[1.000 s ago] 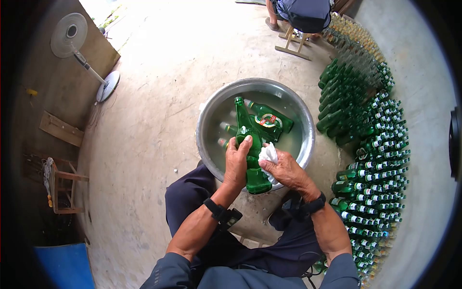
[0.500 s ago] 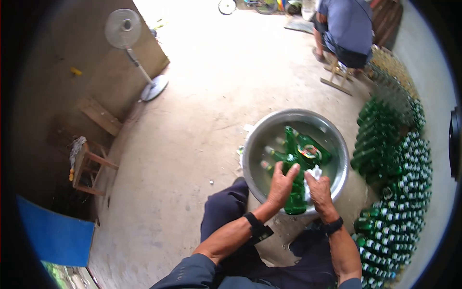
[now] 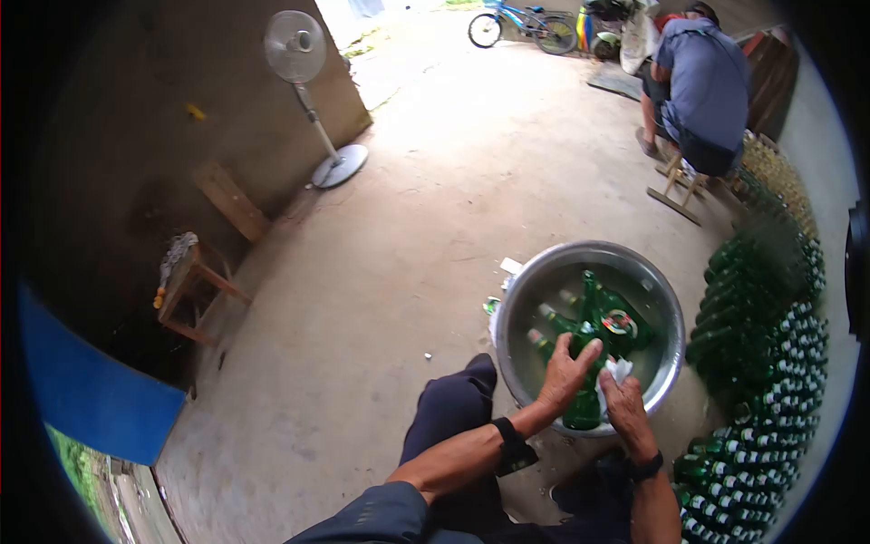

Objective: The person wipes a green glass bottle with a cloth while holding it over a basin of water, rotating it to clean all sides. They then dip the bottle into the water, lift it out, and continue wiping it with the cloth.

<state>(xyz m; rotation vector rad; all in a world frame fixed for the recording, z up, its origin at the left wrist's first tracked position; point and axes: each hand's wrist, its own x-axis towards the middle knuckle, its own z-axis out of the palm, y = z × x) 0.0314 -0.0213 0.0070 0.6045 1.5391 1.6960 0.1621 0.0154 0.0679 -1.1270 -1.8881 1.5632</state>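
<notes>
Over a round metal basin (image 3: 518, 390) of water, my left hand (image 3: 567, 372) is wrapped round a green bottle (image 3: 583, 413), whose neck points away from me. My right hand (image 3: 625, 405) grips a white cloth (image 3: 619, 370) against the right side of that bottle. Several other green bottles lie in the basin beyond my hands, one with a red and white label (image 3: 620, 323).
Many green bottles (image 3: 757, 453) are stacked along the right wall. A person (image 3: 702, 86) sits on a low wooden stool at the back right. A standing fan (image 3: 317, 118), a wooden chair (image 3: 204, 288) and a blue panel (image 3: 100, 381) are on the left. A bicycle (image 3: 523, 27) stands far back.
The camera view has shifted, so the basin, fan and person appear further right and mostly lower. Both hands keep their hold on the bottle and the cloth.
</notes>
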